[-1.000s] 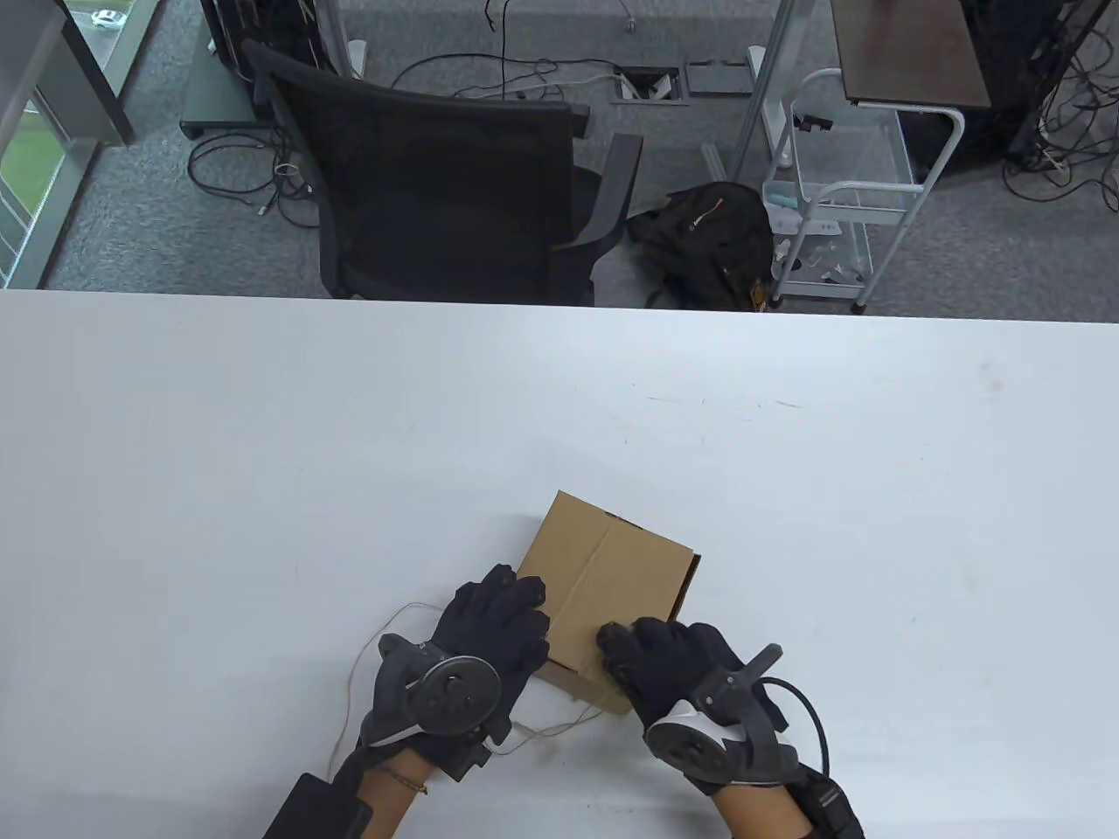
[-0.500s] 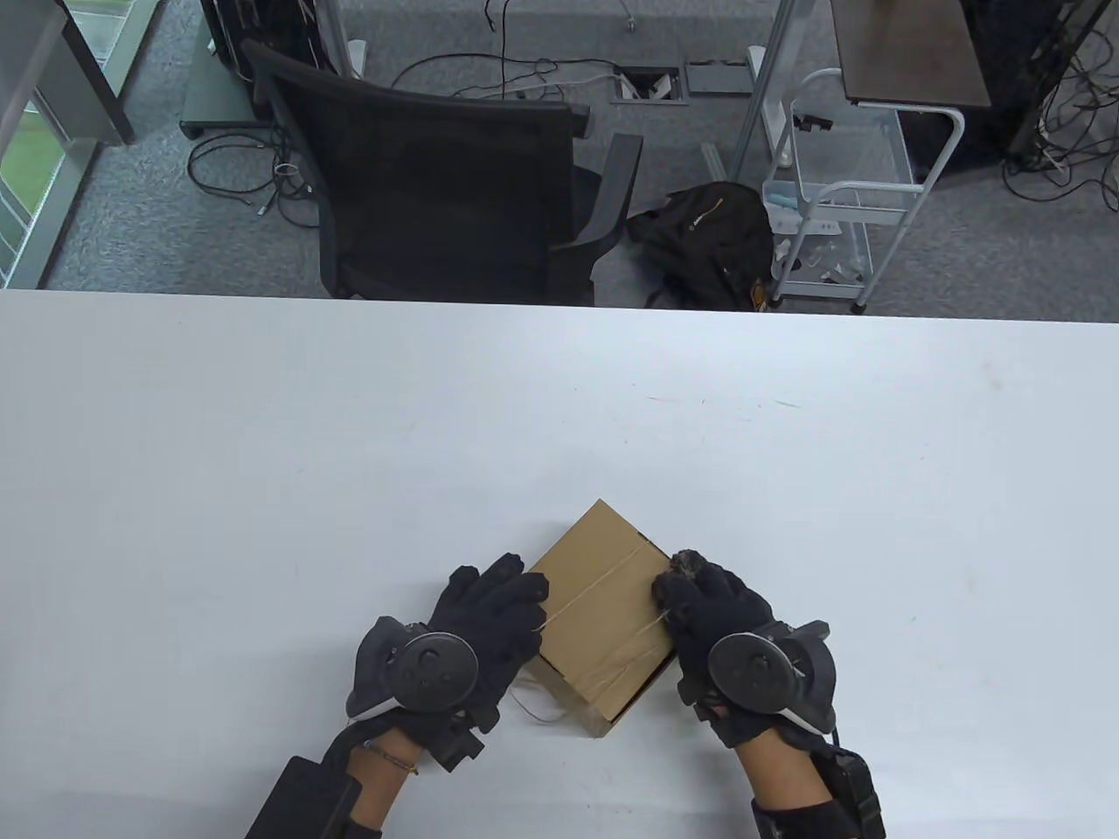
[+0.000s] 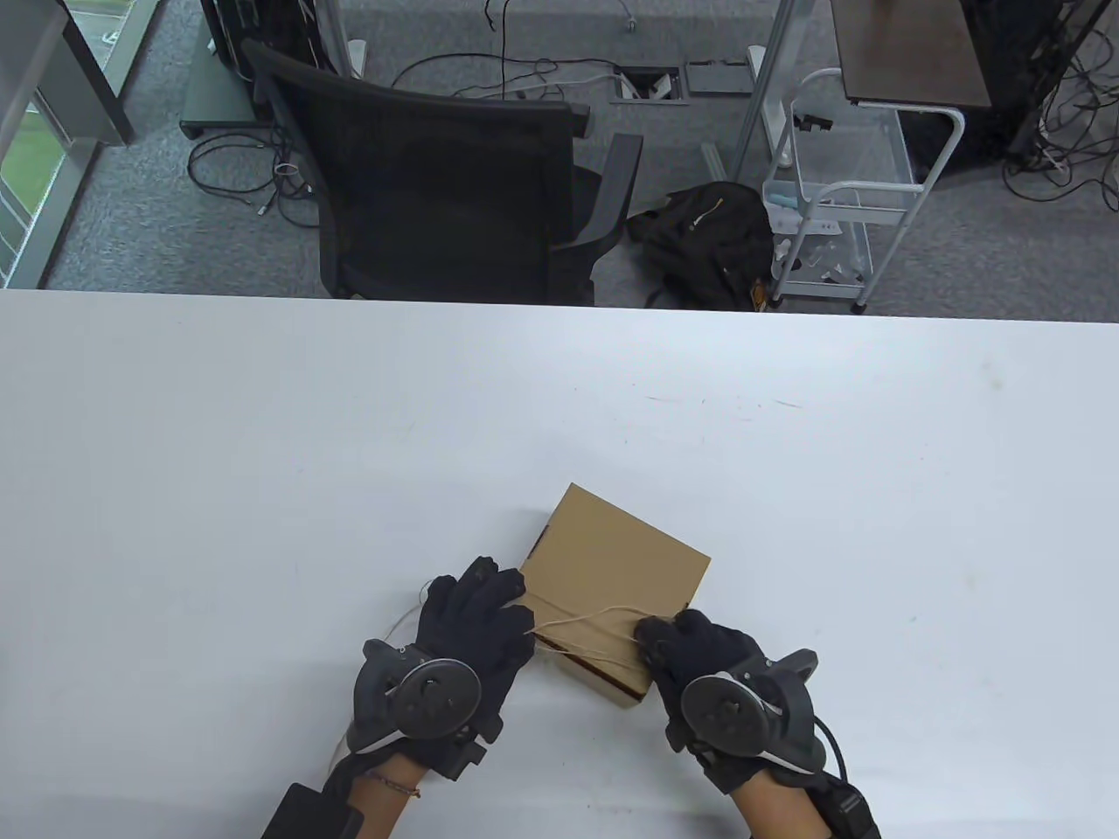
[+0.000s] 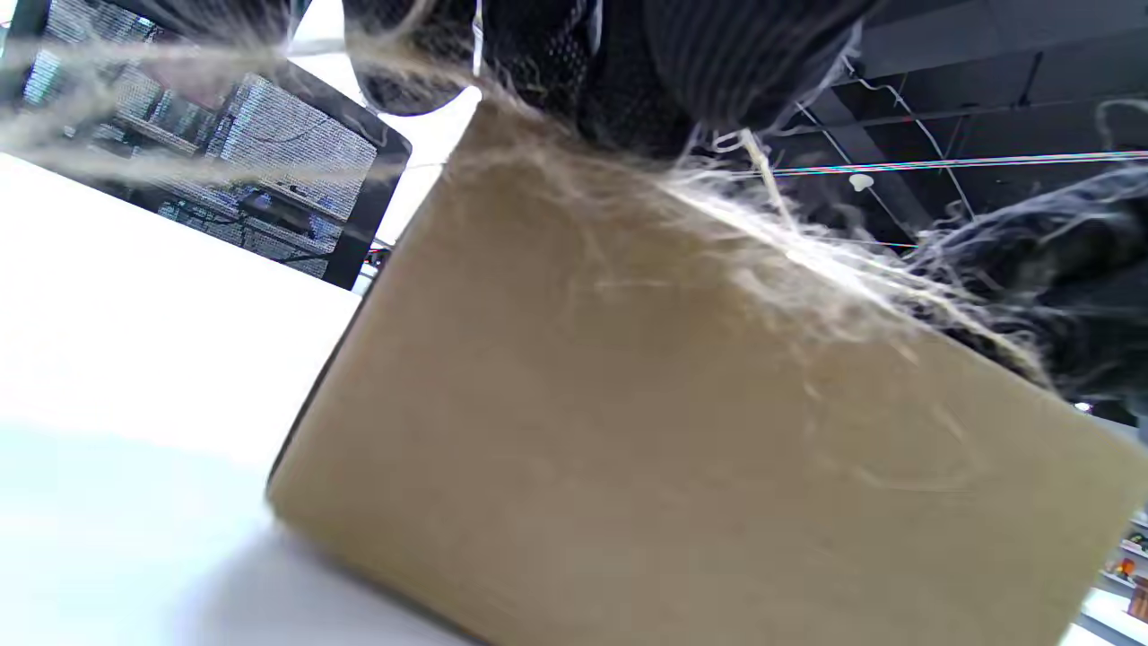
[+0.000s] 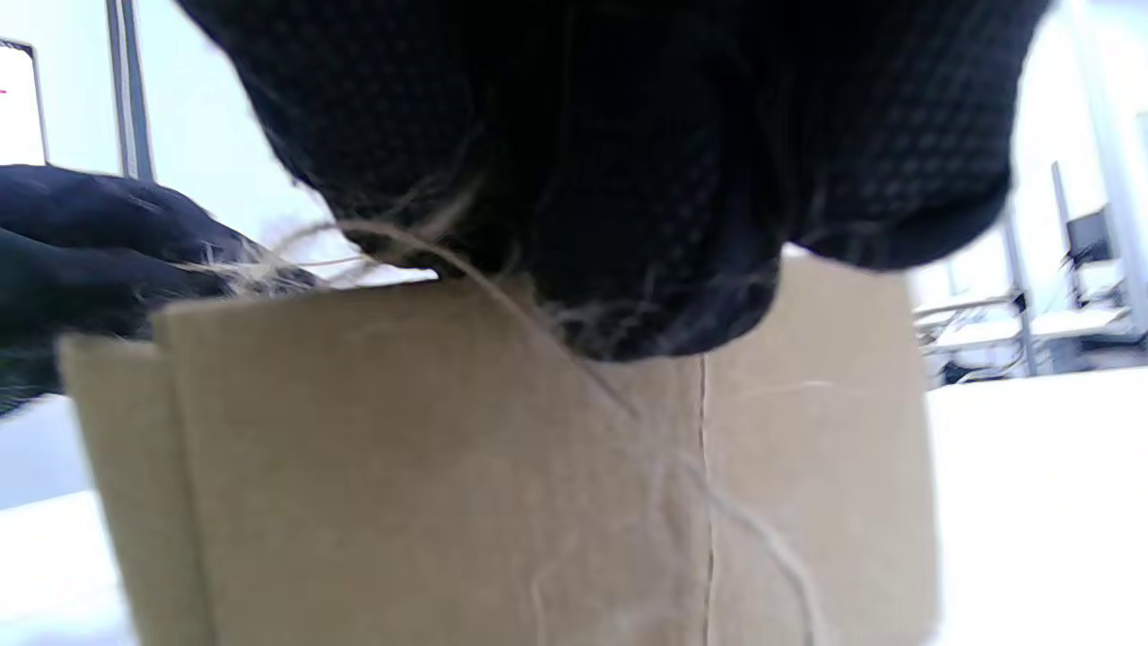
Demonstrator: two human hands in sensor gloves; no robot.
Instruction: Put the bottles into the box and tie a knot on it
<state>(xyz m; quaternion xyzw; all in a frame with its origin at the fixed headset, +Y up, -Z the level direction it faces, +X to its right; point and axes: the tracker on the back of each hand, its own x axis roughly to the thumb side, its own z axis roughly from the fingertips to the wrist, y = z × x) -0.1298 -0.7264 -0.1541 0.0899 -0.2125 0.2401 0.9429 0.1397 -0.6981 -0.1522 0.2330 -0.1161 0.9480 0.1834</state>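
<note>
A closed cardboard box sits on the white tabletop, near its front edge and turned at an angle so one corner points away from the person. A thin, pale twine crosses the near part of the lid between the two gloved hands and runs down the front face; in the right wrist view the twine trails over the side panel of the box.

The left hand rests at the box's near-left edge, fingers curled and pinching the twine where it meets the lid. In the left wrist view the frayed fibres of the twine spread out from under the fingertips across the box. A loose loop of twine arcs on the tabletop just left of this hand.

The right hand sits at the box's near-right corner, fingers curled and pinching the other end of the twine. The right wrist view shows its fingertips pressed against the top edge of the box.

No bottles can be seen; the lid hides the inside. Beyond the tabletop stand a black office chair and a white wire cart.
</note>
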